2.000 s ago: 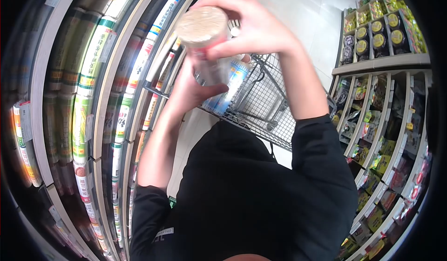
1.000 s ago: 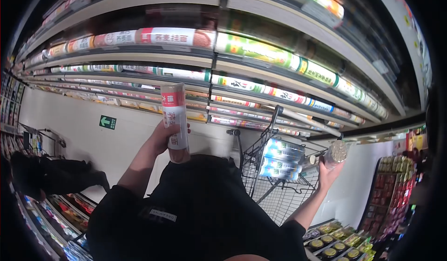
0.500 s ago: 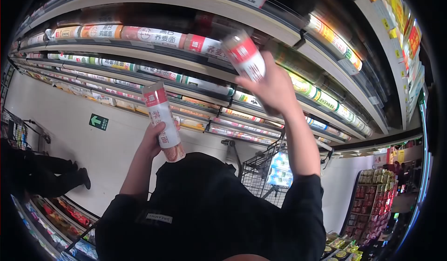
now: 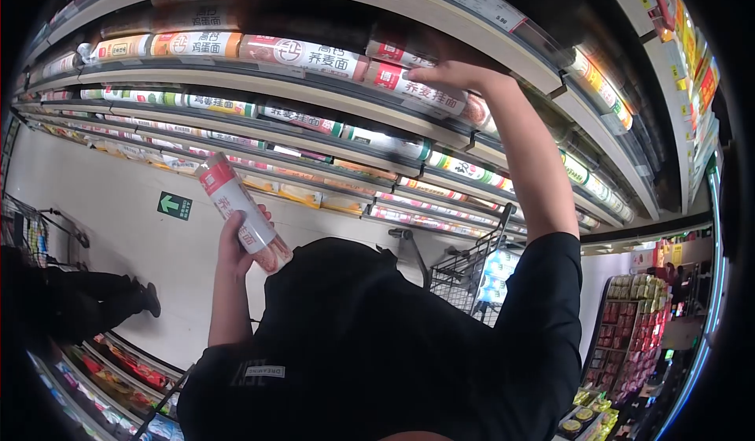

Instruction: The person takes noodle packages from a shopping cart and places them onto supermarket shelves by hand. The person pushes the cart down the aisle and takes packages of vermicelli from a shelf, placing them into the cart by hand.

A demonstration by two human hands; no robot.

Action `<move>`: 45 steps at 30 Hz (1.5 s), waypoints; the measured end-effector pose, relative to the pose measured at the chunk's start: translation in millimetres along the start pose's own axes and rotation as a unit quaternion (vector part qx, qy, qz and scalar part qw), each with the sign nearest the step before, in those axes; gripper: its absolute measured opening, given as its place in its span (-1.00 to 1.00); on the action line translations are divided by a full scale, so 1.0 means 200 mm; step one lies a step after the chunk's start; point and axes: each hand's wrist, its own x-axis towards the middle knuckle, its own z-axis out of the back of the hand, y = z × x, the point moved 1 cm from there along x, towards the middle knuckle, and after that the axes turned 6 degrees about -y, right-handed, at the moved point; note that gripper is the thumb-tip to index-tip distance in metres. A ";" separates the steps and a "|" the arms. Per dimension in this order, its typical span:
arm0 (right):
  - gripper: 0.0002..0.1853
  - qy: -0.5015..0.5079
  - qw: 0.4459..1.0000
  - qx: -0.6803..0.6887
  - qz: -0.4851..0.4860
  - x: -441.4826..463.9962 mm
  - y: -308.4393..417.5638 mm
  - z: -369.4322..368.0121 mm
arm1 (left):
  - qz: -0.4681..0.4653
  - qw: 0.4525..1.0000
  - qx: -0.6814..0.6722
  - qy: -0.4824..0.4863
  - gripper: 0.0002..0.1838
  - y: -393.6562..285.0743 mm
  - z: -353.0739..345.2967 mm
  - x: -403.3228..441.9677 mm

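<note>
My left hand [image 4: 240, 240] grips a clear-wrapped cylinder pack of buckwheat noodles [image 4: 236, 201] with a red and white label. The pack tilts, its red end up and to the left, above the aisle floor. My right hand [image 4: 452, 77] reaches in among similar noodle packs on an upper shelf. Its thumb lies along the top of the front noodle pack [image 4: 432, 89]. Behind that, another red-labelled noodle pack [image 4: 399, 53] lies at the hand, which appears closed around it; the fingers are mostly hidden.
Rows of noodle packs [image 4: 197, 45] fill the shelves ahead, with a shelf edge and price tag [image 4: 487, 5] above my right arm. A shopping cart [image 4: 464, 276] stands beyond my body. At the left are a person's legs [image 4: 110, 299] and another cart [image 4: 35, 229].
My right hand has carried its noodle pack up and onto the shelf, behind the front pack. My left hand still holds its pack, now tilted more and further left in view.
</note>
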 end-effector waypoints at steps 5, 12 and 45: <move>0.25 -0.041 0.999 -0.011 -0.004 -0.01 -0.07 -0.13 | -0.001 1.000 -0.003 0.019 -0.32 -0.06 0.08 0.07; 0.24 -0.028 0.997 0.004 -0.068 -0.06 -0.08 -0.14 | 0.033 0.999 0.016 0.038 -0.27 -0.07 -0.03 0.14; -0.27 -0.323 0.721 0.608 -0.079 -0.75 0.34 -0.30 | -0.116 0.934 0.117 0.316 -0.62 -0.28 -1.30 0.46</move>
